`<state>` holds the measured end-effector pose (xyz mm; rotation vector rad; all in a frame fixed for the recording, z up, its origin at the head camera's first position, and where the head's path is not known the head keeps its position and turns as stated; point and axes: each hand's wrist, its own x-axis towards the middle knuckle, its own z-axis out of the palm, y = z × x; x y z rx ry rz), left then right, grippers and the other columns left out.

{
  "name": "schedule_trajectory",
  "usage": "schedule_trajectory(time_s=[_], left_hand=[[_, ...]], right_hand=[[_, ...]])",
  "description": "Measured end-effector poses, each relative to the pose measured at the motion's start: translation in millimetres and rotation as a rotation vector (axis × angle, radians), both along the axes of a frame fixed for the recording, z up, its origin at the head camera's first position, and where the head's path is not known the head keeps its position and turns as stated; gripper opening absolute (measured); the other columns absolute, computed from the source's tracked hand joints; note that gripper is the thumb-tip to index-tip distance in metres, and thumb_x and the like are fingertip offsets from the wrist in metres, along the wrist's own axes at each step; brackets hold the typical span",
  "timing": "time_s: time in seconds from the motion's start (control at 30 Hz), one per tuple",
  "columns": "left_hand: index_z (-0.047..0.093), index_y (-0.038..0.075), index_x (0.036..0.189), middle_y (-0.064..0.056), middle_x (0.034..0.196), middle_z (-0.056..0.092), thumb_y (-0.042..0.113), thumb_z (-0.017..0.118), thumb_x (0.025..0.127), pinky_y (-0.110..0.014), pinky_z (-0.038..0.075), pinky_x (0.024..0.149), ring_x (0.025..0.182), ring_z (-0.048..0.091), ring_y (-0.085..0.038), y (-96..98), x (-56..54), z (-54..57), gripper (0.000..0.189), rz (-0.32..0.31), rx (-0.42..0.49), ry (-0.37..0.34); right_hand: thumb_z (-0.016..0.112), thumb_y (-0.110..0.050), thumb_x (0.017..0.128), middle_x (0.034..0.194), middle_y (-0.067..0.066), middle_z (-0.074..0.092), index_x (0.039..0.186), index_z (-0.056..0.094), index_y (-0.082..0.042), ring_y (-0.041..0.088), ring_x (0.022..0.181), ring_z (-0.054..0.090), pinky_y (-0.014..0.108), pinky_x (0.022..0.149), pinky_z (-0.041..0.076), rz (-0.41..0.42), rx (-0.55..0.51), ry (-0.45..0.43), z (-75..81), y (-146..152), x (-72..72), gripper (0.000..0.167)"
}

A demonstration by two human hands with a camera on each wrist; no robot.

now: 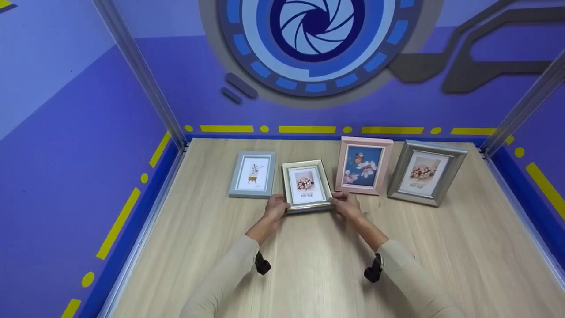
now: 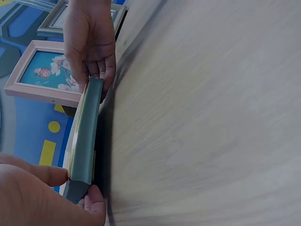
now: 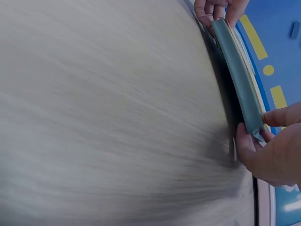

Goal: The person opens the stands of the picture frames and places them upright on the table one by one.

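A gold-edged picture frame (image 1: 307,207) with a flower print is pinched at its two lower corners. My left hand (image 1: 275,207) grips the left corner, thumb on the front face and fingers underneath. On the opposite corner my right hand (image 1: 347,204) has the same hold. Both wrist views show the frame's greenish lower side (image 2: 87,136) edge-on, with a dark shadow beneath it on the wooden table. Left of it lies a light blue picture frame (image 1: 233,185) with a vase print. A pink picture frame (image 1: 386,170) stands to the right, leaning back.
At the far right a larger silver-grey picture frame (image 1: 449,181) stands tilted back. The wooden table (image 1: 318,274) is bounded by blue-purple panels (image 1: 176,97) at the back and sides. Metal posts (image 1: 145,81) rise at the back corners. Black wrist cameras (image 1: 262,265) hang below both sleeves.
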<state>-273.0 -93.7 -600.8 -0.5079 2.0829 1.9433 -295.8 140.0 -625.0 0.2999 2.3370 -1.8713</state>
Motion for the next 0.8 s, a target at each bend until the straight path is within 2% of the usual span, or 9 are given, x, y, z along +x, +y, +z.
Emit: schedule_trajectory(time_s=[0.03, 0.1, 0.2, 0.3, 0.43, 0.53, 0.67, 0.73, 0.8], left_hand=[[0.042, -0.007, 0.144, -0.026, 0.144, 0.052, -0.002, 0.056, 0.093, -0.040, 0.048, 0.108, 0.127, 0.056, -0.031, 0.0, 1.0, 1.6, 0.053, -0.009, 0.002, -0.009], [0.040, -0.007, 0.144, -0.026, 0.146, 0.050, -0.003, 0.057, 0.093, -0.042, 0.047, 0.110, 0.130, 0.055, -0.033, -0.5, 3.1, 4.0, 0.054, -0.027, 0.007, -0.010], [0.038, -0.005, 0.144, -0.025, 0.143, 0.052, -0.006, 0.059, 0.091, -0.035, 0.053, 0.098, 0.110, 0.062, -0.023, -3.3, 7.4, 6.8, 0.058, -0.045, 0.021, -0.019], [0.036, -0.006, 0.144, -0.025, 0.137, 0.054, -0.009, 0.062, 0.087, -0.028, 0.053, 0.079, 0.087, 0.060, -0.015, -7.6, 13.5, 8.0, 0.063, -0.059, 0.046, -0.026], [0.033, -0.008, 0.146, -0.024, 0.133, 0.055, -0.012, 0.064, 0.082, -0.026, 0.053, 0.073, 0.079, 0.059, -0.014, -14.1, 22.8, 12.7, 0.072, -0.083, 0.080, -0.057], [0.030, -0.008, 0.151, -0.025, 0.138, 0.053, -0.011, 0.066, 0.080, -0.030, 0.057, 0.081, 0.086, 0.061, -0.016, -18.8, 29.4, 17.4, 0.080, -0.115, 0.072, -0.089], [0.026, -0.007, 0.155, -0.027, 0.151, 0.043, -0.011, 0.067, 0.079, -0.040, 0.057, 0.094, 0.095, 0.062, -0.021, -22.9, 36.6, 22.8, 0.086, -0.151, 0.062, -0.110], [0.028, -0.007, 0.154, -0.027, 0.153, 0.039, -0.013, 0.066, 0.078, -0.040, 0.057, 0.092, 0.095, 0.061, -0.023, -23.1, 39.5, 24.4, 0.086, -0.156, 0.073, -0.105], [0.031, -0.006, 0.151, -0.027, 0.149, 0.041, -0.015, 0.065, 0.076, -0.035, 0.057, 0.083, 0.093, 0.059, -0.023, -21.9, 41.6, 26.3, 0.083, -0.158, 0.085, -0.094]], right_hand=[[0.069, -0.003, 0.091, 0.103, 0.014, 0.072, 0.120, 0.062, 0.013, 0.004, 0.079, 0.058, 0.015, 0.069, 0.049, 0.006, -0.026, -0.017, 0.9, 2, 0.6, 0.035], [0.069, -0.003, 0.091, 0.108, 0.017, 0.071, 0.127, 0.057, 0.013, 0.005, 0.079, 0.060, 0.018, 0.068, 0.052, 0.032, -0.072, -0.041, 2.9, 5, 1.6, 0.041], [0.067, -0.003, 0.092, 0.121, 0.025, 0.067, 0.137, 0.051, 0.012, 0.008, 0.080, 0.061, 0.022, 0.071, 0.055, 0.088, -0.106, -0.086, 5.6, 9, 4.0, 0.050], [0.064, -0.003, 0.093, 0.134, 0.033, 0.057, 0.144, 0.042, 0.015, 0.009, 0.086, 0.063, 0.027, 0.078, 0.058, 0.170, -0.133, -0.098, 7.8, 12, 7.8, 0.059], [0.061, -0.002, 0.093, 0.142, 0.036, 0.049, 0.149, 0.029, 0.017, 0.010, 0.093, 0.065, 0.030, 0.087, 0.058, 0.282, -0.154, -0.085, 11.9, 16, 13.1, 0.067], [0.061, -0.005, 0.096, 0.120, 0.022, 0.061, 0.150, 0.030, 0.014, 0.009, 0.085, 0.060, 0.026, 0.077, 0.054, 0.341, -0.161, -0.078, 15.0, 18, 15.3, 0.065], [0.061, -0.012, 0.101, 0.087, 0.001, 0.060, 0.150, 0.035, 0.011, 0.008, 0.072, 0.054, 0.025, 0.064, 0.047, 0.432, -0.167, -0.065, 17.7, 21, 17.4, 0.060], [0.061, -0.013, 0.102, 0.086, 0.000, 0.064, 0.151, 0.036, 0.009, 0.008, 0.072, 0.058, 0.027, 0.064, 0.052, 0.466, -0.160, -0.053, 18.5, 23, 18.9, 0.059], [0.062, -0.015, 0.102, 0.092, 0.003, 0.067, 0.152, 0.036, 0.007, 0.009, 0.076, 0.061, 0.030, 0.068, 0.055, 0.483, -0.132, -0.031, 19.5, 25, 20.7, 0.060]])
